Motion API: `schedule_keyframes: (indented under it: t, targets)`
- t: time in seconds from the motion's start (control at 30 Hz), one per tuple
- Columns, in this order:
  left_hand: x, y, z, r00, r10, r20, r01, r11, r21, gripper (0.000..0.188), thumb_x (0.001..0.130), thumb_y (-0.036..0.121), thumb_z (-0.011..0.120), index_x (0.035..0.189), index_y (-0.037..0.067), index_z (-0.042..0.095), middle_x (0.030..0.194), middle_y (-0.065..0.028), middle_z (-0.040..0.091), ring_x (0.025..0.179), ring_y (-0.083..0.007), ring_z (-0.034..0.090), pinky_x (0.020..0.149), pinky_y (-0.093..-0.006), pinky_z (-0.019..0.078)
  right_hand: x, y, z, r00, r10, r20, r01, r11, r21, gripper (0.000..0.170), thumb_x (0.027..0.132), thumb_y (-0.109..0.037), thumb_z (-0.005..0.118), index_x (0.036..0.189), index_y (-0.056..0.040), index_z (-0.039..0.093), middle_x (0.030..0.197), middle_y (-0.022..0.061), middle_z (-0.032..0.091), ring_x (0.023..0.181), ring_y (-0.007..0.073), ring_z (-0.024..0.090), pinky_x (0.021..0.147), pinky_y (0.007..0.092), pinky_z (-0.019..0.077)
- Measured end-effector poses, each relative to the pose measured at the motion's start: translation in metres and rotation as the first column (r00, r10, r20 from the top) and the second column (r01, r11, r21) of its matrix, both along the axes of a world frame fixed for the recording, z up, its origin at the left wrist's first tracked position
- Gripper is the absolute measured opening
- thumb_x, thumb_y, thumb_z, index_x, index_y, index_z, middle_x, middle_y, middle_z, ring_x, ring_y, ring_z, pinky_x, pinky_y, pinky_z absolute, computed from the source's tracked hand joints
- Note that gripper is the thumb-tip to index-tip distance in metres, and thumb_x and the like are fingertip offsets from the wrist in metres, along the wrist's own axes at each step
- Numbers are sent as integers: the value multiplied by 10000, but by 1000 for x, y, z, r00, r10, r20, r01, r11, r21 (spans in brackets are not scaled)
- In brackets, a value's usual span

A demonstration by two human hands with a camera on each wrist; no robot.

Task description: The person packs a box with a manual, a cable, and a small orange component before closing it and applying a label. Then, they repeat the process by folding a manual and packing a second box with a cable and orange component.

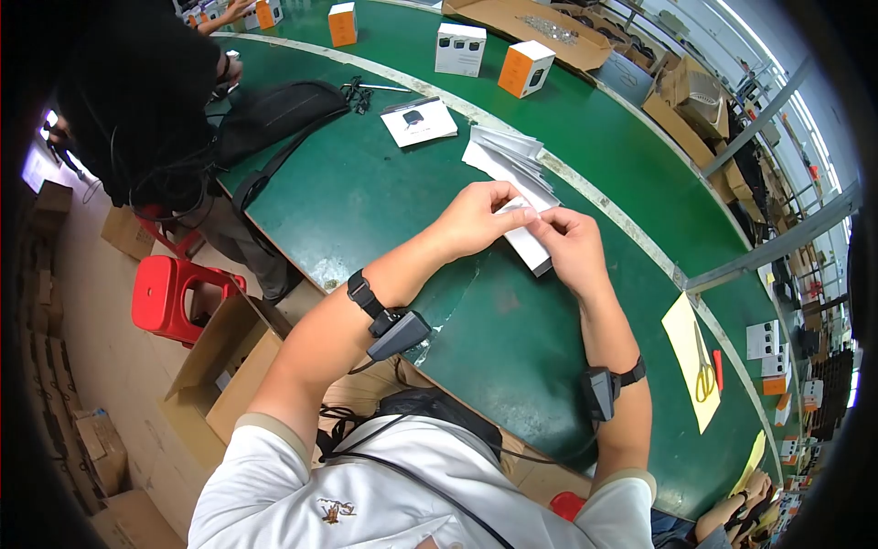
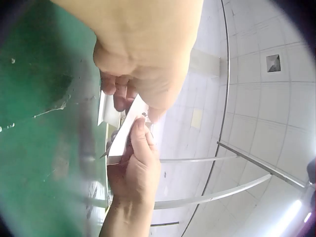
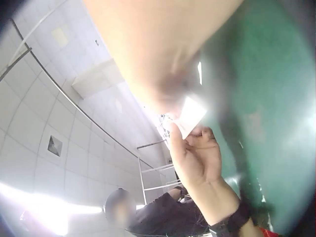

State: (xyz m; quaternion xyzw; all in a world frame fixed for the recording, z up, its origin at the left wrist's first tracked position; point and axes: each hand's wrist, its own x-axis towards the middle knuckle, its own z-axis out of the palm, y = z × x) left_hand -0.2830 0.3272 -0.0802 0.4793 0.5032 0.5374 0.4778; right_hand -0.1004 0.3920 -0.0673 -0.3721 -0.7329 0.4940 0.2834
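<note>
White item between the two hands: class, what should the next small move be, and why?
Probably keep the left hand steady and gently press with the right thumb. Both hands pinch the white item near its far end, fingertips close together, so one could brace while the right hand works; its purpose I cannot tell.
</note>
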Motion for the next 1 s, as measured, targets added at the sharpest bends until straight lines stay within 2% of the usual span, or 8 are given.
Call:
schedule_keyframes:
  t: [0.1,0.2,0.27,0.4,0.47,0.53,0.8,1.0]
  targets:
    - [-3,4,-13,973,123,-195,-103,989,108,237,936,173,725,780,41,606,718,49,574,658,-33,448,573,-231,358,-4,-6,8,997,19,70,-20,1000,12,229,931,-201,733,864,18,728,667,-55,564,623,31,452,554,242,358]
    - [-6,8,-18,978,194,-74,-183,974,130,213,946,145,709,796,27,614,720,47,577,665,-33,463,585,-227,370,-5,0,0,999,21,-33,-24,995,-92,226,926,-213,735,873,6,739,651,-44,572,625,35,462,564,242,369]
    - [-3,7,-19,977,201,-70,-191,974,123,203,952,121,696,796,21,616,722,44,578,668,-34,467,590,-229,375,-4,3,-4,996,-30,81,31,999,-8,234,928,-220,732,895,10,748,670,-26,600,635,42,492,581,238,390]
    - [-6,8,-18,970,242,-13,-240,966,97,202,954,125,696,794,25,623,728,38,592,662,-38,487,589,-234,384,-6,1,0,1000,-15,-7,15,1000,-17,250,925,-232,736,907,17,754,677,-4,624,645,52,530,586,240,418]
    - [-7,8,-18,958,285,26,-286,955,72,202,955,127,694,793,28,624,725,37,595,658,-38,493,589,-234,387,-5,-1,5,999,-48,9,49,982,-185,252,930,-241,733,904,9,758,673,4,627,637,65,562,573,245,435]
    - [-7,10,-21,969,244,36,-245,969,11,208,955,126,694,785,31,620,715,36,598,653,-34,494,594,-233,387,-2,4,1,997,-40,61,48,990,-131,261,937,-248,728,905,9,755,675,2,630,617,69,559,565,244,440]
    - [-11,6,-15,961,264,80,-245,949,-197,256,987,224,664,808,43,641,673,-8,601,460,-86,458,407,-248,342,5,10,-1,997,-67,24,71,953,-296,285,952,-240,712,805,5,708,627,6,607,532,78,541,512,236,439]
    - [-16,13,-16,978,207,31,-192,944,-270,266,978,261,652,864,22,679,672,-48,641,532,-178,602,491,-320,475,17,26,-5,988,-136,78,152,955,-253,232,951,-205,707,828,-7,704,616,0,598,512,72,546,483,227,431]
